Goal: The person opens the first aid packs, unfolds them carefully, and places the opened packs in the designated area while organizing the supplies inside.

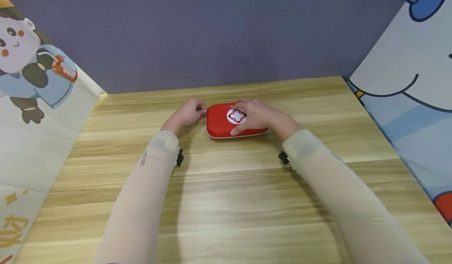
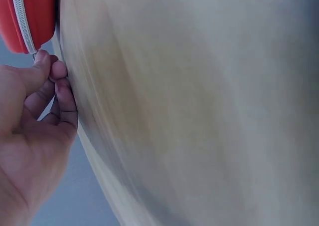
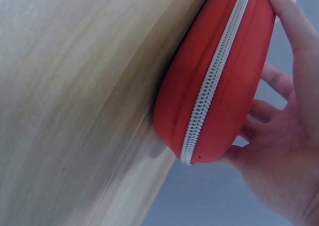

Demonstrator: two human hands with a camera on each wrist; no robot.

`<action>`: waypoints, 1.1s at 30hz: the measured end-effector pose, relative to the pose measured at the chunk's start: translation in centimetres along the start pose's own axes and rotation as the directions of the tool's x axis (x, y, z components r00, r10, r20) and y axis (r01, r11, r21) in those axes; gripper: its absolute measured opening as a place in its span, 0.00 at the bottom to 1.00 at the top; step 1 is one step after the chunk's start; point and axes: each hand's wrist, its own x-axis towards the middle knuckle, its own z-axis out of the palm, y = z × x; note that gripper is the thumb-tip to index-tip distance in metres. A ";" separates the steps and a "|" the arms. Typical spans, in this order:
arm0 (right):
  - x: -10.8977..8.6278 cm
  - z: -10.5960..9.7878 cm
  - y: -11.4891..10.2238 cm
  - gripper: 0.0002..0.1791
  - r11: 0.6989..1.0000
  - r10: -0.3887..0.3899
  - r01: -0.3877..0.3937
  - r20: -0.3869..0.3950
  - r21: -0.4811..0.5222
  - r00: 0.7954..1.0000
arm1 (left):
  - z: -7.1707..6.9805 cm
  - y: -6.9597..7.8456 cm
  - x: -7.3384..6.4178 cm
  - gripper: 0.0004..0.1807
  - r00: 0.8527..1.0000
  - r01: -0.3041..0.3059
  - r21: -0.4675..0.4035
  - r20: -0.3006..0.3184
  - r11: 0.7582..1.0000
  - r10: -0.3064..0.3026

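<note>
A red first-aid case (image 1: 219, 122) with a white round emblem lies flat toward the back of the wooden table. Its pale zipper (image 3: 212, 76) runs along the side, and the teeth look closed where they show. At the case's left end, my left hand (image 1: 187, 114) pinches the zipper pull between thumb and forefinger; the fingertips mostly hide the pull. My right hand (image 1: 257, 116) grips the case from above over its right part, thumb on the near side and fingers toward the far side. In the right wrist view the palm stands a little off the case's end.
The wooden table (image 1: 226, 201) extends toward me and to both sides. Behind it rises a grey-blue panel (image 1: 219, 32). Cartoon-printed panels flank the left (image 1: 42, 138) and right (image 1: 406, 79) edges. A small black device (image 1: 283, 157) sits at each wrist.
</note>
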 end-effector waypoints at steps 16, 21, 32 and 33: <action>-0.3 0.0 -0.6 0.56 1.000 0.014 -0.014 -0.001 0.015 1.000 | -1.3 -0.4 -2.9 0.09 0.993 0.009 -0.088 0.121 0.996 0.002; -0.3 0.0 -0.6 0.57 1.000 0.012 -0.012 -0.002 0.007 1.000 | -1.3 -0.5 -3.5 0.09 0.989 0.037 -0.114 0.145 0.993 -0.020; 0.1 0.1 -0.7 0.57 1.000 0.028 -0.028 -0.016 0.004 0.999 | -1.0 -0.4 -4.7 0.09 0.989 0.028 -0.128 0.146 0.991 -0.009; 0.1 0.1 -0.6 0.57 1.000 0.031 -0.031 -0.019 0.006 0.999 | -1.0 -0.4 -4.7 0.09 0.989 0.029 -0.127 0.149 0.992 -0.010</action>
